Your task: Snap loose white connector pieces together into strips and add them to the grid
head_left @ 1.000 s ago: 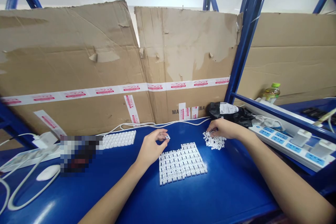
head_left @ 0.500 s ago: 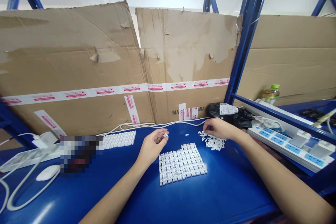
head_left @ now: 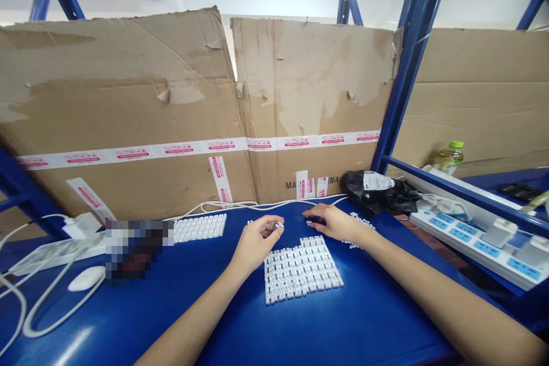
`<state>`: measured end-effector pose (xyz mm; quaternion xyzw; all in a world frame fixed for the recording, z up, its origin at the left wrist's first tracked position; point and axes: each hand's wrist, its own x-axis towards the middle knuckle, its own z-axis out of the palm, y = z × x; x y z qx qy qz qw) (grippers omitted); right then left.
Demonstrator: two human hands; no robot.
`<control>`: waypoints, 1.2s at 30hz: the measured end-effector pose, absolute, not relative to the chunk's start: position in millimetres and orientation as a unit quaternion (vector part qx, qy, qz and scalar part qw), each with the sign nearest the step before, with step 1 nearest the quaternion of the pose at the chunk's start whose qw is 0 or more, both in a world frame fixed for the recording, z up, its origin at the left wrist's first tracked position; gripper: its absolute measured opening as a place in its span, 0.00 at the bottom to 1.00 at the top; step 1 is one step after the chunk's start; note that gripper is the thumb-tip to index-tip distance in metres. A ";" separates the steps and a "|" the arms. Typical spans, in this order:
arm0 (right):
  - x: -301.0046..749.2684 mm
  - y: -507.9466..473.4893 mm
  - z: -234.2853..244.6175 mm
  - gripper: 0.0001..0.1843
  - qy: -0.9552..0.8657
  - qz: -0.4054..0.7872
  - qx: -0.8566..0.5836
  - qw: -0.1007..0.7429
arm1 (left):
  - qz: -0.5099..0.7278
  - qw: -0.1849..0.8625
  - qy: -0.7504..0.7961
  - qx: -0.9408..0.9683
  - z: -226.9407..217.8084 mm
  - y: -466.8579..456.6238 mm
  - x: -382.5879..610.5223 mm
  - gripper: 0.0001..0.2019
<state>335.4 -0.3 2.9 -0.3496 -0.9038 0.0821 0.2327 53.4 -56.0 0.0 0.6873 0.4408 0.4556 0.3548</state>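
A sheet of small white plastic parts point(head_left: 302, 267), joined in rows, lies on the blue table point(head_left: 326, 326) in front of me. My left hand point(head_left: 256, 241) hovers just left of the sheet's far edge, its fingertips pinched on one small white part point(head_left: 278, 225). My right hand point(head_left: 333, 222) rests palm down beyond the sheet, fingers curled on the table surface; whether it holds anything is hidden. A loose heap of the same white parts point(head_left: 359, 223) lies partly under my right wrist.
Another joined strip of white parts point(head_left: 199, 227) lies at the left. A black bag point(head_left: 380, 190), a power strip point(head_left: 480, 243) and a bottle point(head_left: 449, 155) sit at the right. A mouse point(head_left: 86, 278) and cables point(head_left: 38, 320) lie at the left. Cardboard walls stand behind.
My right hand has left the loose heap and moved left toward the middle, close to my left hand. My left hand still pinches its small part.
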 end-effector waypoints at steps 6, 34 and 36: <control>331.7 0.5 3.5 0.17 -0.933 0.070 -0.287 0.206 | 0.460 0.387 0.431 0.673 0.0 -55.4 53.4 0.17; 297.5 -40.5 16.4 0.09 -0.691 0.509 -0.272 0.434 | 0.428 0.475 0.376 0.670 12.5 -70.9 66.4 0.18; 292.6 -44.2 15.7 0.09 -0.671 0.534 -0.265 0.441 | 0.428 0.485 0.370 0.667 13.3 -72.8 67.7 0.18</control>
